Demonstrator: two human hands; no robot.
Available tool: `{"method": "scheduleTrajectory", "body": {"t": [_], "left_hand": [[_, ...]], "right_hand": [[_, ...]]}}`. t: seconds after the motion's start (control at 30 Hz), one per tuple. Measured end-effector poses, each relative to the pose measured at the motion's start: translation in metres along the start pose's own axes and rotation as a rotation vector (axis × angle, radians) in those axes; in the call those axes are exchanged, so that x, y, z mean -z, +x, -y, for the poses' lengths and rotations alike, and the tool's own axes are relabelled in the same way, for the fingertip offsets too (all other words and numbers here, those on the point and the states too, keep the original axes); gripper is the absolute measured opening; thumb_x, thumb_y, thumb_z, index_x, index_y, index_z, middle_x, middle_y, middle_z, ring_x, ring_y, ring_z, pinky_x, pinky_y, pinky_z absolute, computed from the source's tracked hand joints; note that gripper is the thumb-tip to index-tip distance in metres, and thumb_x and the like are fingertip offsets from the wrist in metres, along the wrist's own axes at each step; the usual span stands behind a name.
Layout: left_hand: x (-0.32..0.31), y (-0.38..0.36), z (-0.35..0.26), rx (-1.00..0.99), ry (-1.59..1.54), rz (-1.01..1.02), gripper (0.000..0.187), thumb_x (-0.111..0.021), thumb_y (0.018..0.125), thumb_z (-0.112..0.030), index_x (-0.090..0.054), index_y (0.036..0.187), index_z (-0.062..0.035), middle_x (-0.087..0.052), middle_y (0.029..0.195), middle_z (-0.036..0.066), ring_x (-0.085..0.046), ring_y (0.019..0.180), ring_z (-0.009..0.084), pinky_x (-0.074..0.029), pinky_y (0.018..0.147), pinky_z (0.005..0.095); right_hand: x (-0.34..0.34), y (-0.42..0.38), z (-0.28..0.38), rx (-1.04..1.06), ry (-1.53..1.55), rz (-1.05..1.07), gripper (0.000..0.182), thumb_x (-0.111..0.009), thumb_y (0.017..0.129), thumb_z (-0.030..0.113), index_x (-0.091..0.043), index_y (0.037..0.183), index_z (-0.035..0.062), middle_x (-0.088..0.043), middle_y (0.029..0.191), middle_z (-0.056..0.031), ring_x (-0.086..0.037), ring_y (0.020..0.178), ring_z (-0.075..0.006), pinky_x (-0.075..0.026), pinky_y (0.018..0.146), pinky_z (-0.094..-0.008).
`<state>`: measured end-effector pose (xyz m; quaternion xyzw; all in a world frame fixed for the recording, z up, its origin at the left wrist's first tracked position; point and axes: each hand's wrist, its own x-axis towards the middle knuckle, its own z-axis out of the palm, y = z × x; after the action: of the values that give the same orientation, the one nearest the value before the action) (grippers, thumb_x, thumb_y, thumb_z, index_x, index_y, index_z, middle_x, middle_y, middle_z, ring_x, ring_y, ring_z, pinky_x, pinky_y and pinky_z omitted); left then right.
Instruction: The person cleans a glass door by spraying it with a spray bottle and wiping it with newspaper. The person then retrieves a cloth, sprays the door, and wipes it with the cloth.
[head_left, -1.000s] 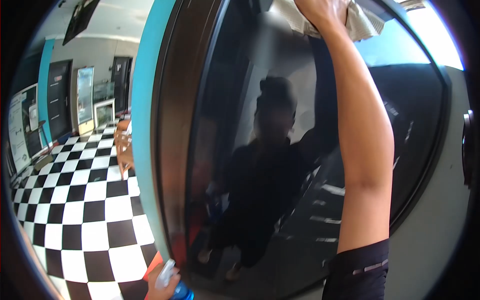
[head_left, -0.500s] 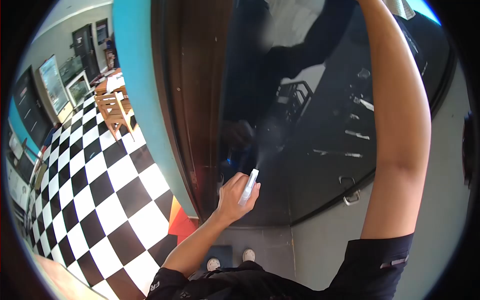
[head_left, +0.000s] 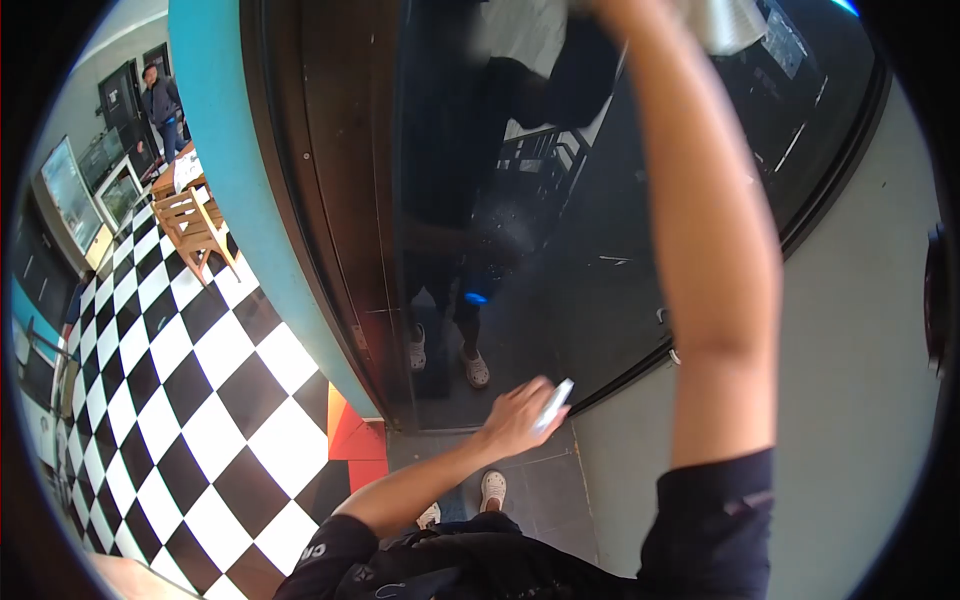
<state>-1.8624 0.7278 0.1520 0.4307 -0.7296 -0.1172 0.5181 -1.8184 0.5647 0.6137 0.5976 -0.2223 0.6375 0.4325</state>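
My left hand (head_left: 515, 415) is closed round a small spray bottle (head_left: 555, 404), its white top pointing up in front of the dark glossy door panel (head_left: 540, 340). My right arm reaches up across the panel, and my right hand (head_left: 628, 10) is blurred and cut off by the top edge of the view. Beside it, a pale cloth (head_left: 728, 25) lies against the glass; the fingers on it are mostly hidden. Small droplets and my reflection show on the panel.
A brown door frame (head_left: 345, 200) and turquoise wall edge (head_left: 215, 150) stand at left. Beyond are a checkered floor (head_left: 215, 390), a wooden chair (head_left: 190, 225), a table and a person (head_left: 160, 105). A grey wall (head_left: 850, 350) is at right.
My right arm and the cloth have swept left across the panel. My left hand has lowered and shifted right with the bottle; the spray mist is gone. A person now shows in the background.
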Motion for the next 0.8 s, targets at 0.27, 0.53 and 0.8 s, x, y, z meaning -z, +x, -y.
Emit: {"method": "scheduleTrajectory", "body": {"t": [0.27, 0.53, 0.8], "left_hand": [[0.123, -0.218, 0.010, 0.562, 0.222, -0.058, 0.021, -0.073, 0.084, -0.020, -0.065, 0.088, -0.0018, -0.058, 0.076, 0.015, -0.061, 0.067, 0.0351, -0.048, 0.060, 0.0424], [0.210, -0.315, -0.018, 0.928, 0.424, -0.313, 0.020, -0.069, 0.089, -0.017, -0.059, 0.085, 0.0006, -0.060, 0.072, 0.011, -0.058, 0.062, 0.0211, -0.046, 0.059, 0.0347], [0.209, -0.285, -0.052, 0.983, 0.140, -0.613, 0.016, -0.063, 0.094, -0.015, -0.057, 0.087, -0.0020, -0.053, 0.070, 0.001, -0.052, 0.062, 0.0095, -0.041, 0.056, 0.0260]], "right_hand": [[0.124, -0.479, 0.031, 0.245, 0.470, 0.459, 0.017, -0.072, 0.075, 0.028, -0.076, 0.089, 0.0210, -0.063, 0.119, 0.0010, -0.053, 0.116, -0.0351, -0.035, 0.097, -0.0590], [0.025, -0.150, 0.005, -0.197, -0.114, -0.064, 0.027, -0.061, 0.085, 0.023, -0.069, 0.100, 0.0018, -0.054, 0.141, -0.0122, -0.049, 0.107, -0.0458, -0.035, 0.094, -0.0602], [0.119, -0.525, 0.066, 0.186, 0.364, 0.505, 0.017, -0.069, 0.079, 0.029, -0.074, 0.092, 0.0192, -0.068, 0.111, 0.0000, -0.056, 0.115, -0.0379, -0.028, 0.109, -0.0660]]}}
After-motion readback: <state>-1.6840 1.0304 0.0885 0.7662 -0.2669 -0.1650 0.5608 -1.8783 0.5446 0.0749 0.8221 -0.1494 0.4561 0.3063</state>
